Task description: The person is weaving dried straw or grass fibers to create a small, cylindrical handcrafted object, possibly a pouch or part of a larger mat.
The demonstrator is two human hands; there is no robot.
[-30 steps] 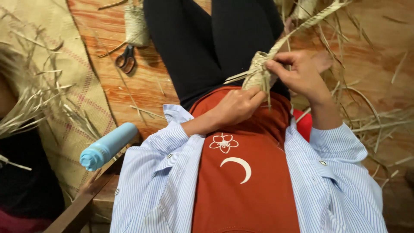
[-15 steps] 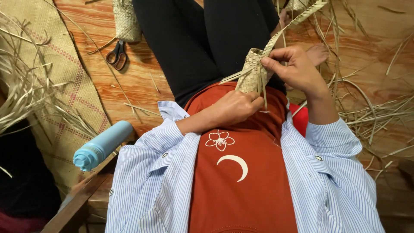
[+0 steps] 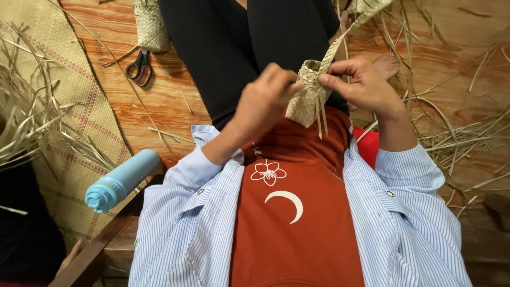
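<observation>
A small woven straw pouch (image 3: pixel 307 98) hangs above my lap, with loose strip ends dangling below it and a plaited band (image 3: pixel 355 29) running up to the top right. My left hand (image 3: pixel 264 101) pinches the pouch's left rim with its fingertips. My right hand (image 3: pixel 361 85) grips the pouch's right side where the band joins it. Both hands are shut on the weaving, in front of my black trousers and red top.
Black-handled scissors (image 3: pixel 139 67) lie on the wooden floor (image 3: pixel 175 101) at upper left, beside another woven straw piece (image 3: pixel 151 24). A woven mat (image 3: pixel 64 106) with loose straw lies left. A light blue bottle (image 3: pixel 122 180) rests at lower left. Straw strips (image 3: pixel 467 138) scatter right.
My left hand has risen from my lap to the pouch's rim. The pouch and my right hand now sit higher and closer to centre.
</observation>
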